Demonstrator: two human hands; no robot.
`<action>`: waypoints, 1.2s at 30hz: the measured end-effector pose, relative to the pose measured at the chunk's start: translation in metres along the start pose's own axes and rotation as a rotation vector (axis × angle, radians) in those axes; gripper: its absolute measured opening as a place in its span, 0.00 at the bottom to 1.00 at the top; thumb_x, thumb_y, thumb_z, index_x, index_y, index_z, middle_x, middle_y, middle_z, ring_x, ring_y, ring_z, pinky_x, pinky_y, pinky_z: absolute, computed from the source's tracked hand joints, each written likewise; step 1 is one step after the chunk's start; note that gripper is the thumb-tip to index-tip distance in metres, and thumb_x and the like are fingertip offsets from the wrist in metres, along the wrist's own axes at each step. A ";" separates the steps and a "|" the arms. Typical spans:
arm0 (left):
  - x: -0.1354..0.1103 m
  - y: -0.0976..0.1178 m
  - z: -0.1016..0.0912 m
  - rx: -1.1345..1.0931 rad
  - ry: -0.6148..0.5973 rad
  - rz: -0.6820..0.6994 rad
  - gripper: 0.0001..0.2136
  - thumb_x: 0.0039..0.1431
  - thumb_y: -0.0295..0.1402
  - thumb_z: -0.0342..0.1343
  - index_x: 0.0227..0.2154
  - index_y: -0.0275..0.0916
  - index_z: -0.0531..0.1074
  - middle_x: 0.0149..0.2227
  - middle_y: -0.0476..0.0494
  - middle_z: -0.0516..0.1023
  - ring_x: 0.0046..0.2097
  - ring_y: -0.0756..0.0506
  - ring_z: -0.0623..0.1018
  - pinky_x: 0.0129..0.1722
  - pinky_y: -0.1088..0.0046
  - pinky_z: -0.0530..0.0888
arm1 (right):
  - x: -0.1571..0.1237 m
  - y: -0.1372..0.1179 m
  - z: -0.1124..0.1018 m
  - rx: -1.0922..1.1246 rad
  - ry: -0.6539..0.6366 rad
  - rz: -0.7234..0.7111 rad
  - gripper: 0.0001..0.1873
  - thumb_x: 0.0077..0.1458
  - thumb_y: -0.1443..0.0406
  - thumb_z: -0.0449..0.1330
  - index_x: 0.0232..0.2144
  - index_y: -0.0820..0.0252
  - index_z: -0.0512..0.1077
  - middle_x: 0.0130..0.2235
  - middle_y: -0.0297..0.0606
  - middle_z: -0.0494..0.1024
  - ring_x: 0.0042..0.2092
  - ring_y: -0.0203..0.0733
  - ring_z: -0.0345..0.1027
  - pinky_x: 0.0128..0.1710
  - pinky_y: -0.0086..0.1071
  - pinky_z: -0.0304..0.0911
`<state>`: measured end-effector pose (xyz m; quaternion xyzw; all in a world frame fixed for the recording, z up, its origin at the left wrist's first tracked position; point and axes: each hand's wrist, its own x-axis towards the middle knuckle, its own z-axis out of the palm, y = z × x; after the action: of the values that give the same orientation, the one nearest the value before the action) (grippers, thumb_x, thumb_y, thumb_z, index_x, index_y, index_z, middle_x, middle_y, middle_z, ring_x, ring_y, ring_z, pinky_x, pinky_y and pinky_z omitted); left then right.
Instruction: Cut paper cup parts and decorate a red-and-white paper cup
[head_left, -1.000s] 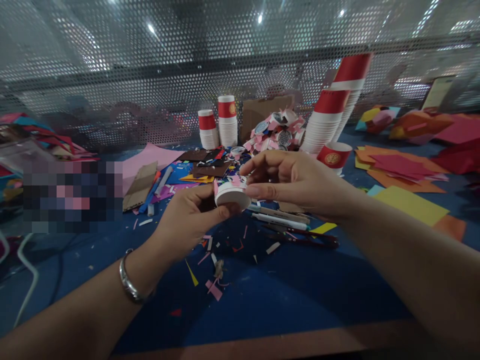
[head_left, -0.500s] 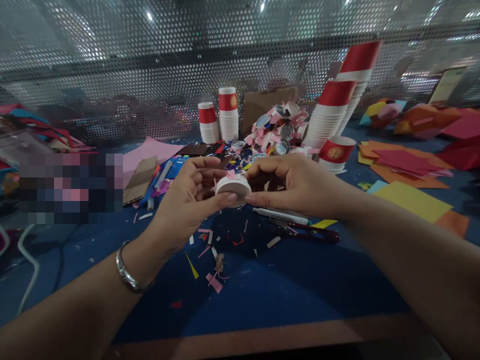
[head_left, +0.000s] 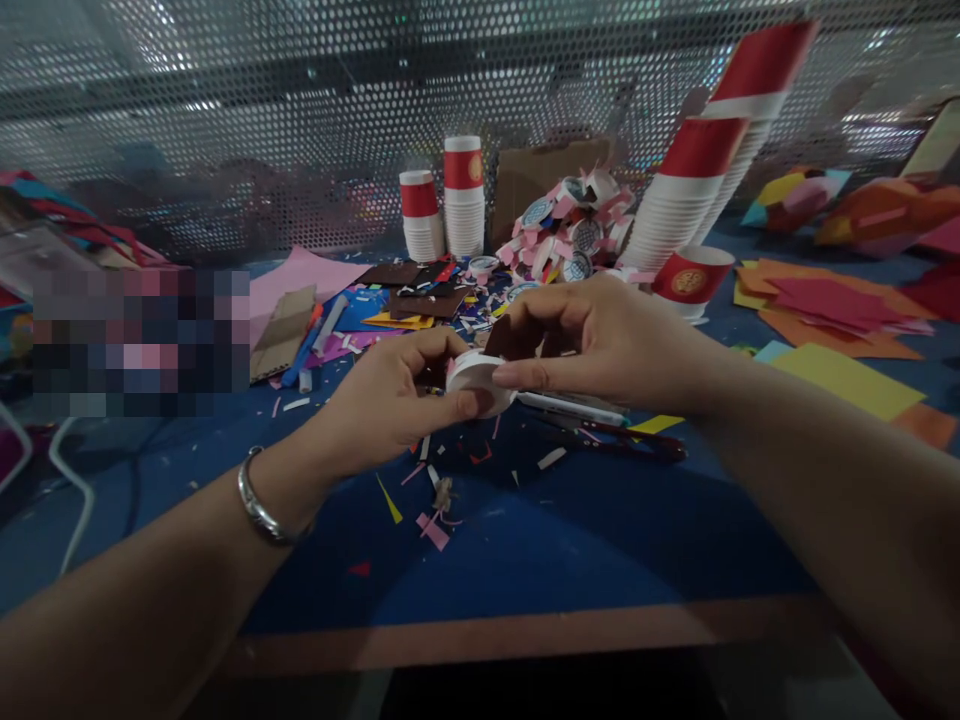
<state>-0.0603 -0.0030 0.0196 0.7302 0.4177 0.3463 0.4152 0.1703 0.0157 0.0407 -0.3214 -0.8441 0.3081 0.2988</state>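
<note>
The white disc is above the desk, between 2 hands: the grip of the left hand is closed on its left edge, while that of the right hand pinches its right side. Pressing too hard could bend it; slackening could drop it among the paper scraps.

The table is blue, with a brown front edge. Little bits of cut paper are scattered near the front, with a white pen behind them. On the left lie a big pink paper and some cardboard. At the back are two short cup stacks, a heap of round white pieces, and two tall cup stacks. Orange papers lie on the right, near one red-and-white cup.
</note>
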 end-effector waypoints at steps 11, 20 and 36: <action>0.011 -0.001 -0.013 -0.295 0.433 0.079 0.15 0.45 0.30 0.74 0.31 0.39 0.72 0.32 0.49 0.79 0.36 0.48 0.78 0.37 0.71 0.75 | 0.001 0.012 -0.003 0.002 0.128 0.020 0.14 0.57 0.54 0.69 0.39 0.58 0.80 0.34 0.35 0.82 0.36 0.41 0.73 0.35 0.34 0.67; 0.009 -0.011 -0.010 -0.197 0.330 -0.005 0.17 0.47 0.41 0.75 0.30 0.41 0.72 0.27 0.51 0.75 0.27 0.49 0.74 0.25 0.72 0.70 | -0.002 0.013 -0.020 -0.194 0.096 0.077 0.12 0.59 0.56 0.66 0.37 0.59 0.80 0.32 0.37 0.83 0.33 0.42 0.75 0.33 0.34 0.65; 0.000 -0.001 -0.008 0.137 0.208 0.032 0.10 0.57 0.40 0.68 0.32 0.42 0.74 0.31 0.51 0.69 0.29 0.50 0.67 0.29 0.71 0.65 | -0.081 0.044 -0.068 -0.504 0.203 0.560 0.16 0.61 0.49 0.63 0.37 0.54 0.75 0.34 0.43 0.82 0.34 0.46 0.75 0.37 0.39 0.66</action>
<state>-0.0673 -0.0001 0.0218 0.7233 0.4696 0.3976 0.3133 0.2841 0.0062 0.0274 -0.6313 -0.7392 0.1276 0.1968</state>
